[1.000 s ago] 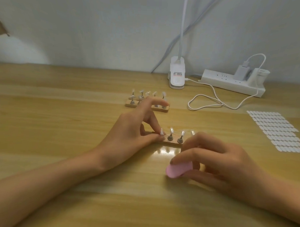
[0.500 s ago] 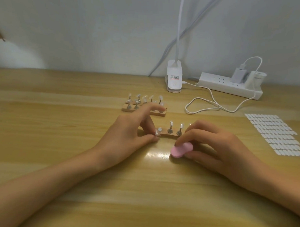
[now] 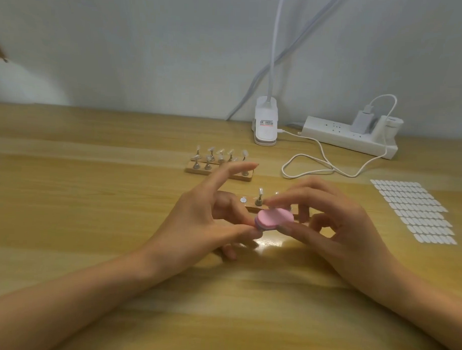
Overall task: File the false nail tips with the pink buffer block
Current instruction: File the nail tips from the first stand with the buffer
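Note:
My right hand (image 3: pixel 348 226) pinches the pink buffer block (image 3: pixel 275 219) between thumb and forefinger, lifted just above the near wooden nail holder (image 3: pixel 251 208). My left hand (image 3: pixel 197 220) pinches thumb and finger together right under the block's left end, its forefinger stretched out. What it pinches is mostly hidden by the block. The holder's leftmost spot shows a bare round disc (image 3: pixel 243 200). One clear nail tip on a metal peg (image 3: pixel 259 197) stands beside it, and the tips further right are hidden behind my right fingers.
A second wooden holder (image 3: pixel 198 171) with several nail tips stands farther back. A sheet of white tabs (image 3: pixel 412 210) lies at the right. A lamp clip (image 3: pixel 265 126), a power strip (image 3: pixel 349 137) and a looped white cable (image 3: pixel 309 164) sit along the wall.
My left hand lifted the leftmost nail tip peg off the near holder toward me. My right hand raised the pink block from the table and brought it left onto my left fingertips.

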The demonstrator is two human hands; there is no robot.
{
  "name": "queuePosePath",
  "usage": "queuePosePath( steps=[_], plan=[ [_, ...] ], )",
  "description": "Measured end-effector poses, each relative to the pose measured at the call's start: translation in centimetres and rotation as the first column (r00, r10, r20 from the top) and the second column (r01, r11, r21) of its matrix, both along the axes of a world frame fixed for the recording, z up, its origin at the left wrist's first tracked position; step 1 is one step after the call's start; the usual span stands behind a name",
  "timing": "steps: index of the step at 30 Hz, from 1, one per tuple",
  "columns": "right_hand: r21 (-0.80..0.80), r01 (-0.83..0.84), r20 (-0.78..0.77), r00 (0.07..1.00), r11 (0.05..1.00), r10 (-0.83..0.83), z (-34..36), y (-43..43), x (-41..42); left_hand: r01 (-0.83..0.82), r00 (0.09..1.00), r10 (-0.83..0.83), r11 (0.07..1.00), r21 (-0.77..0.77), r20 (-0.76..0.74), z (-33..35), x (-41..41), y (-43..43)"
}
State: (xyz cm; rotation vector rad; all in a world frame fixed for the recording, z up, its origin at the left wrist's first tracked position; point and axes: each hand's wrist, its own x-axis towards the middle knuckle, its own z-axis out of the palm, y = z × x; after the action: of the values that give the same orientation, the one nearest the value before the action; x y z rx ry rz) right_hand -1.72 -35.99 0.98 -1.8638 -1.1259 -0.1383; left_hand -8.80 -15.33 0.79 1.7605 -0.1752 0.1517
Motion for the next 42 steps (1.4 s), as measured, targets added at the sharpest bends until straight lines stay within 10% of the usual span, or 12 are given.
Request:
queuePosePath(
  steps=[42],
  plan=[
    [-0.019,-0.007,0.200,0.980,1.000,0.010,-0.14,0.16,-0.51,-0.008,0.997,0.008,1.000,-0.011,0.073,-0.18,-0.41,-0.17]
  ],
)
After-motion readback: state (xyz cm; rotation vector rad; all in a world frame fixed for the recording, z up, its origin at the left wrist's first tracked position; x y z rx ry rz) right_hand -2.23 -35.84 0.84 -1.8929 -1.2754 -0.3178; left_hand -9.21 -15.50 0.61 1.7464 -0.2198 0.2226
